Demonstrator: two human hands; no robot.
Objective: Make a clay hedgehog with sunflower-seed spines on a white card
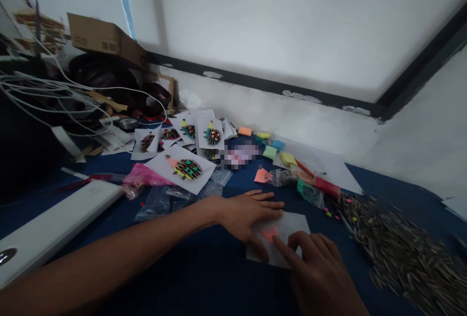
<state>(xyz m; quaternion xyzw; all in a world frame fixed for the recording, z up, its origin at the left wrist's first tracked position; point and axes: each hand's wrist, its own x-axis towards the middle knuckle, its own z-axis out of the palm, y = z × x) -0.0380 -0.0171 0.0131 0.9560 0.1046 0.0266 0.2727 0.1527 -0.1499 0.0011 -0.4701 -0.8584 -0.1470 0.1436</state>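
A small white sheet of paper [299,220] lies on the blue table, with a lined hedgehog-like outline [283,231] drawn on it. Salmon-pink clay [269,233] is spread over the outline's pointed left end. Fingers spread, my left hand [242,216] lies flat across the sheet's left side. My right hand [318,260] reaches in from the lower right; its index fingertip touches the clay's right edge, while the other fingers are bent and apart. No object shows in the right hand, though its palm side is hidden.
Sunflower seeds [408,252] are heaped at right. Clay packets, including a red one [327,188] and a salmon one [262,176], lie behind the sheet. A finished seed hedgehog card [199,187] rests on plastic bags [155,202]. A long white device [62,226] and cables [47,87] are at left.
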